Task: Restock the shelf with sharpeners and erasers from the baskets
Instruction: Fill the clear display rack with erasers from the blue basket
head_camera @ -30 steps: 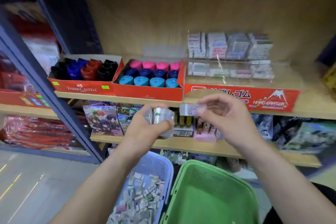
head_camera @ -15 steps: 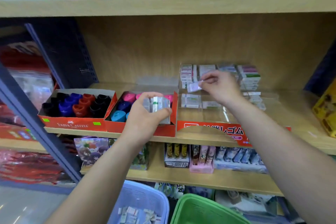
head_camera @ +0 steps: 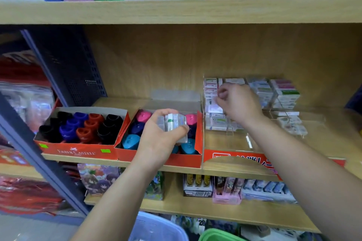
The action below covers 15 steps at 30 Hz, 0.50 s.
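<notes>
My left hand (head_camera: 158, 135) grips a stack of wrapped erasers (head_camera: 174, 123), held in front of the red box of pink, navy and teal sharpeners (head_camera: 197, 156). My right hand (head_camera: 238, 103) reaches into the clear eraser display tray (head_camera: 246, 139) and pinches a purple-labelled eraser (head_camera: 213, 108) at the left column of stacked erasers (head_camera: 211, 88). A second red box (head_camera: 78, 150) to the left holds black, blue and red sharpeners. The rims of the blue basket (head_camera: 156, 227) and the green basket (head_camera: 217, 236) show at the bottom edge.
More eraser stacks (head_camera: 284, 92) fill the back right of the tray. The wooden shelf above (head_camera: 176, 10) carries cartons. A lower shelf (head_camera: 195, 209) holds card packs and small boxes. A dark metal upright (head_camera: 39, 152) borders the left side.
My right hand carried the purple-labelled eraser up from in front of the shelf edge into the tray's left column. My left hand rose with its stack. The view tilted upward.
</notes>
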Each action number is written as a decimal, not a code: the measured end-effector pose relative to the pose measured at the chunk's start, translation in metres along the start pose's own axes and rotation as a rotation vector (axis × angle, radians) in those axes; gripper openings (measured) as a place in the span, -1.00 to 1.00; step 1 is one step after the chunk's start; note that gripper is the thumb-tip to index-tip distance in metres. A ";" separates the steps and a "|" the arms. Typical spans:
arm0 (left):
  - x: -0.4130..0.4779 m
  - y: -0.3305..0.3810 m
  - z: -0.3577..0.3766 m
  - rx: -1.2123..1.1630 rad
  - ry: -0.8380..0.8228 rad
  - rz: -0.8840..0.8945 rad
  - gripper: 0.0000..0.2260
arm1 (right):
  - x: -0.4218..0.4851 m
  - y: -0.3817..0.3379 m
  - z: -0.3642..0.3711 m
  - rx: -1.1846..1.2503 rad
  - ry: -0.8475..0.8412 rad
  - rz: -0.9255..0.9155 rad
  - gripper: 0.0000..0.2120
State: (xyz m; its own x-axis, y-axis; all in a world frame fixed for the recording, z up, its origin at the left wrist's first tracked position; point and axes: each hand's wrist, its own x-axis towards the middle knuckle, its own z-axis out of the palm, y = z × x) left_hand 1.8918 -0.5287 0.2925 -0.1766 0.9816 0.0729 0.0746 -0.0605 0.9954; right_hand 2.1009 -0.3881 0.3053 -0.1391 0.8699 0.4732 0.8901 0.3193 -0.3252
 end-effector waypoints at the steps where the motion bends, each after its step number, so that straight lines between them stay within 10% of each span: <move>1: 0.000 0.000 0.000 -0.003 -0.001 0.003 -0.70 | -0.002 0.001 -0.001 0.003 0.047 -0.003 -0.84; 8: -0.005 0.004 -0.002 -0.028 -0.007 0.007 -0.60 | -0.028 -0.015 -0.032 0.381 0.074 0.015 -0.95; 15: -0.024 0.016 0.005 -0.160 -0.076 0.019 -0.53 | -0.088 -0.068 -0.040 0.873 -0.372 -0.057 -0.75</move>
State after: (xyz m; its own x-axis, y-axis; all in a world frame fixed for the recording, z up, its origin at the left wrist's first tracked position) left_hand 1.9021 -0.5519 0.3062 -0.1017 0.9904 0.0931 -0.0805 -0.1015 0.9916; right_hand 2.0698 -0.5016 0.3183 -0.4356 0.8601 0.2655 0.2598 0.4026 -0.8777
